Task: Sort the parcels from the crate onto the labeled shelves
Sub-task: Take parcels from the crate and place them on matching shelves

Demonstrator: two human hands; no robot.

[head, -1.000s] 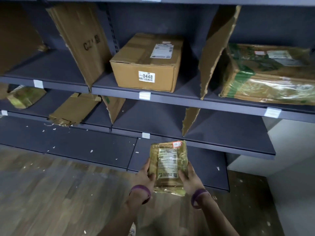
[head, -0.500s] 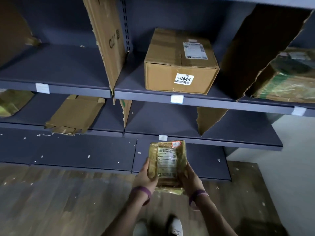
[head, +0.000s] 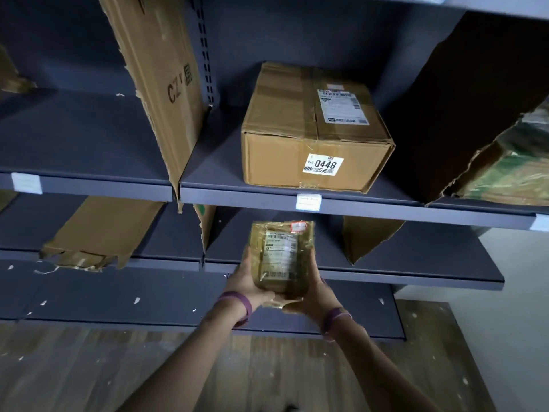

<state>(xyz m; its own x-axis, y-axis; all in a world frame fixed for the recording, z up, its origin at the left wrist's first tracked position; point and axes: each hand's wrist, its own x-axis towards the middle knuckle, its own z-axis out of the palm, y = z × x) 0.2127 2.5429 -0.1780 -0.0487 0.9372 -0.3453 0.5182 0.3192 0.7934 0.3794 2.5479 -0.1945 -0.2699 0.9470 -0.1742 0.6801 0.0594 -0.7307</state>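
Observation:
A small parcel wrapped in shiny yellowish tape, with a white shipping label and a small red-edged sticker, is held up in front of the middle shelf. My left hand grips its left side and my right hand cups its lower right corner. Both wrists wear purple bands. On the upper shelf above it sits a brown cardboard box marked 0448, with a white shelf label on the edge just below the box.
Torn cardboard dividers stand between shelf bays. A flattened cardboard piece lies on the middle shelf at left. A green-taped parcel sits on the upper shelf at right. The bottom shelf carries paper scraps above a wooden floor.
The view has closed in on the shelves. Both hands have raised the small parcel from in front of the bottom shelf to the middle shelf's opening, under the 0448 box.

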